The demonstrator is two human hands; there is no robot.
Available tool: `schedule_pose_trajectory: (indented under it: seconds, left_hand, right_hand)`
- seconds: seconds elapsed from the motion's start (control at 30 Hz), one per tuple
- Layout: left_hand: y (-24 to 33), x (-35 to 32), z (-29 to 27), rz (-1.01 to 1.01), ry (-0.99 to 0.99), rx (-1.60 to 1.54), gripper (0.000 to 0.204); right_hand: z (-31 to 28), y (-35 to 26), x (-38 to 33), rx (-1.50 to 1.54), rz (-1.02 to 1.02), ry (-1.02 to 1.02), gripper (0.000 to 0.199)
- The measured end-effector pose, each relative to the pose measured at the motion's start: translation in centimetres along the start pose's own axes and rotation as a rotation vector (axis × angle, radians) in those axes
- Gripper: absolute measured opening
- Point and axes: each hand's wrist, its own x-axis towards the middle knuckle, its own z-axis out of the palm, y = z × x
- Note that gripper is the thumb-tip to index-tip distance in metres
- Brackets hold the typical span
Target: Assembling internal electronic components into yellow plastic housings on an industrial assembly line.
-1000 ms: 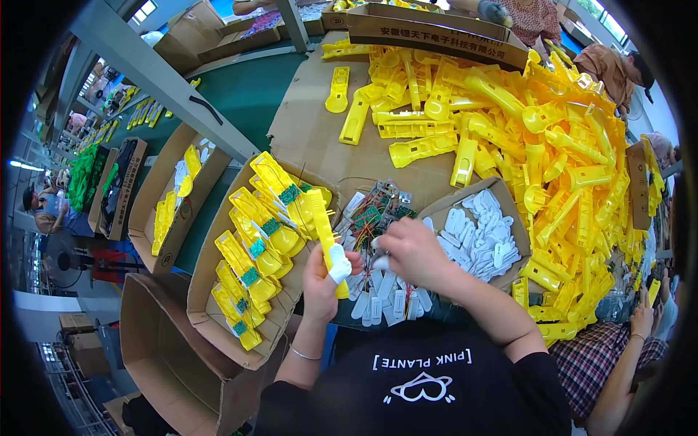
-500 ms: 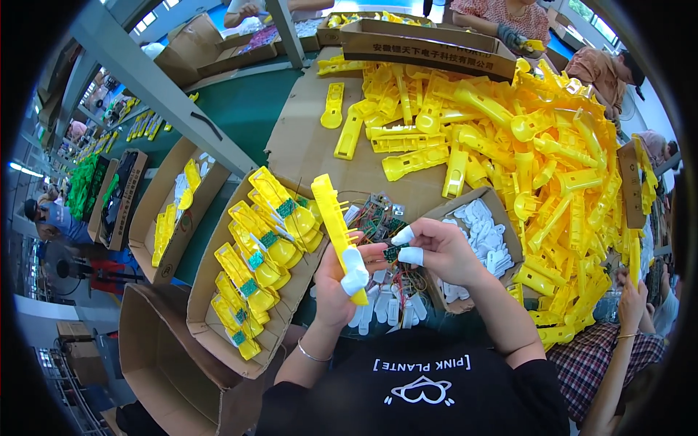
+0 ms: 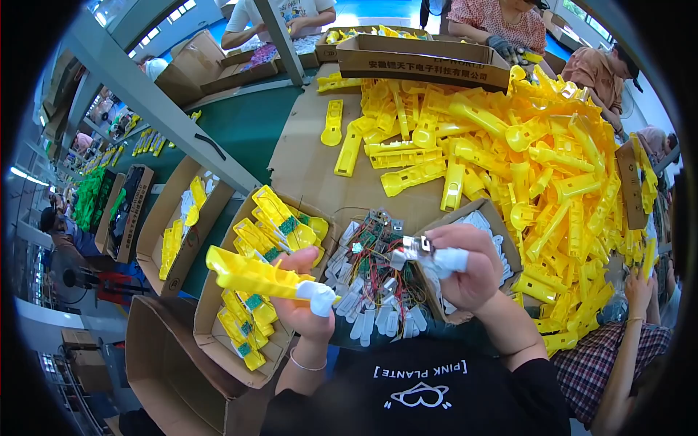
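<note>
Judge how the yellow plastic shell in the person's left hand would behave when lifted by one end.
The yellow plastic shell juts straight from the left hand, so probably stiff. It looks hollow, so likely light. Its flat sides suggest it would not roll.

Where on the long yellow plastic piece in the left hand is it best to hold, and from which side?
Probably its near end, from below: the left hand already wraps the yellow piece beside its white tip, leaving the long body free, pointing left.

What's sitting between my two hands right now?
In the head view, a tangle of small circuit boards with red and green wires lies between the left hand holding a yellow shell and the right hand.
</note>
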Motion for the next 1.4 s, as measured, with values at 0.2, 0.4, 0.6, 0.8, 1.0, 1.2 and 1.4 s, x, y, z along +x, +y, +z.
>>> schedule_pose_trajectory:
  seconds: [0.2,0.4,0.6,0.8,1.0,1.2,1.4]
  left_hand:
    - [1.0,1.1,1.3,-0.679,-0.136,-0.618,0.06]
    - [1.1,-0.3,2.6,-0.662,-0.167,-0.565,0.061]
    - [1.1,-0.9,2.7,0.043,-0.398,0.207,0.049]
    - [-2.1,0.8,0.5,-0.884,-0.283,-0.935,0.069]
    - [-2.4,-2.4,1.2,-1.037,-0.264,-0.949,0.061]
    - [-2.9,-2.8,0.8,-1.008,-0.306,-0.952,0.055]
    - [-3.5,-3.2,0.7,-0.938,-0.337,-0.841,0.054]
  right_hand:
    - [0.3,-1.4,0.4,0.829,0.876,-0.072,0.017]
    - [1.5,-0.2,-1.2,0.75,0.992,-0.138,0.016]
    - [1.6,0.1,-1.8,0.525,0.867,-0.175,0.017]
    - [1.4,-1.1,-0.8,1.097,1.089,-0.214,0.015]
    - [4.2,-1.3,-2.1,0.393,0.747,-0.24,0.011]
    - [4.1,-1.3,-1.8,0.298,0.647,-0.245,0.011]
    - [3.9,-1.5,-1.7,0.337,0.708,-0.214,0.011]
